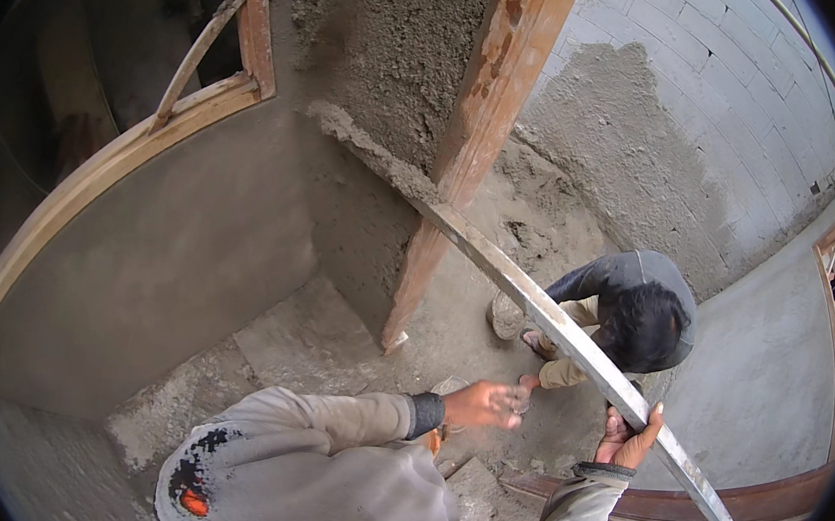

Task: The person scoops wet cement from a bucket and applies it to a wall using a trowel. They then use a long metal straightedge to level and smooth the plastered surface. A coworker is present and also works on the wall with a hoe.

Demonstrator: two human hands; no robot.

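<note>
A long metal straightedge (571, 338) slants across the middle from upper left to lower right. Wet mortar (377, 159) coats its far end, which meets the plastered wall beside a wooden post (493, 107). My right hand (629, 440) is wrapped round the straightedge nearer its lower right end. Stretched in front of my body, my left hand (487, 405) is somewhat blurred. Its fingers look extended, I see nothing in them, and it is apart from the straightedge.
A co-worker (649, 308) bends low beyond the straightedge, close to my right hand, with a bucket (506, 315) by their feet. A wooden window frame (142, 144) curves along the left. At upper right stands a block wall (698, 62), partly covered with mortar.
</note>
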